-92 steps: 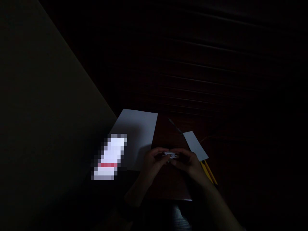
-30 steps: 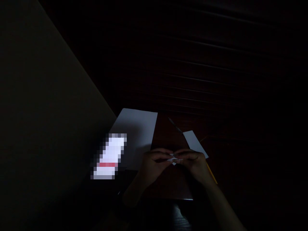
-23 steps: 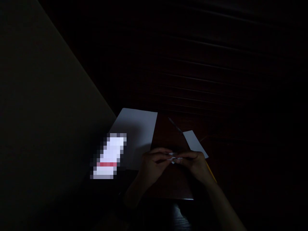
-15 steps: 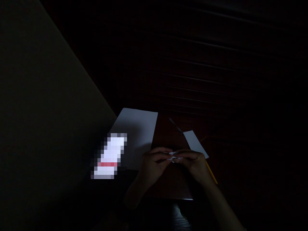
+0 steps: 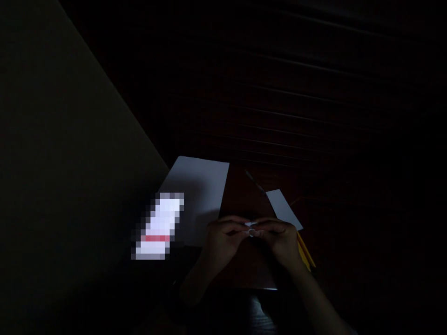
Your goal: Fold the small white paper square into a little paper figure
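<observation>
Between my two hands is a small folded piece of white paper (image 5: 250, 224), held above the dark table (image 5: 244, 274). My left hand (image 5: 225, 235) pinches its left side between thumb and fingers. From the right, my right hand (image 5: 279, 235) pinches the other side, and the fingertips of both hands nearly meet. Most of the paper is covered by the fingers, so its exact shape is hard to make out in the dim light.
A large white sheet (image 5: 206, 181) lies left of my hands, with a bright, pixelated screen-like patch (image 5: 160, 223) over its lower left. A pen (image 5: 255, 182) and a white paper strip (image 5: 284, 209) lie beyond my right hand. Something yellow (image 5: 305, 253) shows beside my right wrist.
My fingertips have shifted slightly on the folded paper, and the two hands are a little closer together. More of the yellow thing shows beside my right wrist.
</observation>
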Tool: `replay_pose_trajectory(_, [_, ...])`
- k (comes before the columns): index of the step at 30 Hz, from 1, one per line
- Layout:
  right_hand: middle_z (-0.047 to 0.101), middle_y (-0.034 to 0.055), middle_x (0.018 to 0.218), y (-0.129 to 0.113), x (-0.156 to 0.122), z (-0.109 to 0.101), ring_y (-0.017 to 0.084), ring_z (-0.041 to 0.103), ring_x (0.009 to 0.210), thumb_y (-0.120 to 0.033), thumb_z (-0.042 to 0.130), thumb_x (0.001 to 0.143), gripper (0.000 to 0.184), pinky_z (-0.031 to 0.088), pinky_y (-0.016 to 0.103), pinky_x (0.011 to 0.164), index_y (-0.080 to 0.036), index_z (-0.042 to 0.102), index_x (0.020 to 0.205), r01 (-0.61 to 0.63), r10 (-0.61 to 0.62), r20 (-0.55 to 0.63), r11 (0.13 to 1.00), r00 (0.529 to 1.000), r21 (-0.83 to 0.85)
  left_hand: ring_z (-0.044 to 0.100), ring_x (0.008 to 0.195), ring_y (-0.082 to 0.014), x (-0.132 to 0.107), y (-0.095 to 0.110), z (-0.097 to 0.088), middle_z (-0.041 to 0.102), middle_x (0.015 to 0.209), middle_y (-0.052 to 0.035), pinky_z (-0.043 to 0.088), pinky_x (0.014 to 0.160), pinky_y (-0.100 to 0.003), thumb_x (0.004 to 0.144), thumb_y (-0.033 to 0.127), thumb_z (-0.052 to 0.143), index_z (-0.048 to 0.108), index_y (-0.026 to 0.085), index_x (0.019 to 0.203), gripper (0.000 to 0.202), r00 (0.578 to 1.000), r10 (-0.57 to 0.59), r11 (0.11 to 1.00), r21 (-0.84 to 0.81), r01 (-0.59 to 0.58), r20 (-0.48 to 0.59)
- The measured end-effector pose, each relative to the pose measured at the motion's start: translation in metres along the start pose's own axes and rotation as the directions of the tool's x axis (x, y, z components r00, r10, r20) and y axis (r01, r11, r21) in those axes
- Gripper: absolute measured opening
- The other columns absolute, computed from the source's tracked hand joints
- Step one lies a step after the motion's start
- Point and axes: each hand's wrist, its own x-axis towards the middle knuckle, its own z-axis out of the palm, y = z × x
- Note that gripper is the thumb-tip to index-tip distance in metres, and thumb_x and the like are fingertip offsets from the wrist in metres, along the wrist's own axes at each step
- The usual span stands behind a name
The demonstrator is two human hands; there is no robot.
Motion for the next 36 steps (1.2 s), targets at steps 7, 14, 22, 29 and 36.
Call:
replay_pose_trajectory(7, [0.071,0.0026,0.079,0.002,-0.002,0.008,0.02,0.067,0.075,-0.02,0.071,0.07,0.004,0.052,0.031,0.069,-0.024,0.071,0.069,-0.001,0.001,-0.099,1.0,0.995,0.006,0.067,0.079,-0.0183,0.001,0.001,0.003,0.072,0.084,-0.0039,0.055,0.073,-0.03,0.071,0.02,0.069,0.071,0.021,0.068,0.003,0.999,-0.032,0.999,-0.03,0.031,-0.043])
replay_pose_trajectory(14, [0.071,0.0017,0.072,0.005,-0.003,0.015,0.02,0.066,0.07,-0.021,0.071,0.069,0.002,0.05,0.031,0.069,-0.021,0.069,0.069,-0.116,0.118,-0.178,0.993,0.977,0.022,0.067,0.073,-0.0179,0.004,0.001,0.003,0.071,0.077,-0.0046,0.054,0.067,-0.028,0.069,0.023,0.071,0.07,0.019,0.067,0.004,0.997,-0.07,0.996,-0.052,0.068,-0.045])
replay_pose_trajectory(22, [0.07,0.0009,0.07,0.012,-0.006,0.022,0.018,0.064,0.068,-0.019,0.068,0.069,0.003,0.048,0.029,0.067,-0.02,0.067,0.067,-0.134,0.151,-0.205,0.986,0.967,0.095,0.067,0.076,-0.0172,0.004,-0.005,0.002,0.071,0.081,-0.0025,0.053,0.066,-0.025,0.067,0.019,0.071,0.068,0.019,0.082,0.016,0.985,-0.173,0.983,-0.06,0.172,-0.021])
replay_pose_trajectory(29, [0.07,0.0011,0.07,0.011,-0.005,0.018,0.019,0.064,0.068,-0.021,0.068,0.07,0.0,0.048,0.03,0.067,-0.021,0.068,0.07,-0.123,0.133,-0.199,0.99,0.971,0.064,0.068,0.074,-0.0173,0.004,-0.006,0.003,0.071,0.079,-0.0027,0.055,0.068,-0.026,0.069,0.023,0.069,0.066,0.019,0.08,0.013,0.984,-0.18,0.979,-0.1,0.179,0.0])
replay_pose_trajectory(36, [0.07,0.0036,0.085,0.005,-0.001,0.013,0.02,0.064,0.082,-0.017,0.068,0.071,0.004,0.048,0.033,0.078,-0.021,0.069,0.07,-0.068,0.081,-0.072,0.984,0.994,0.163,0.068,0.081,-0.0191,0.006,-0.006,0.001,0.072,0.088,-0.0063,0.055,0.074,-0.028,0.066,0.019,0.072,0.067,0.016,0.087,0.022,0.974,-0.22,0.958,-0.175,0.226,0.051])
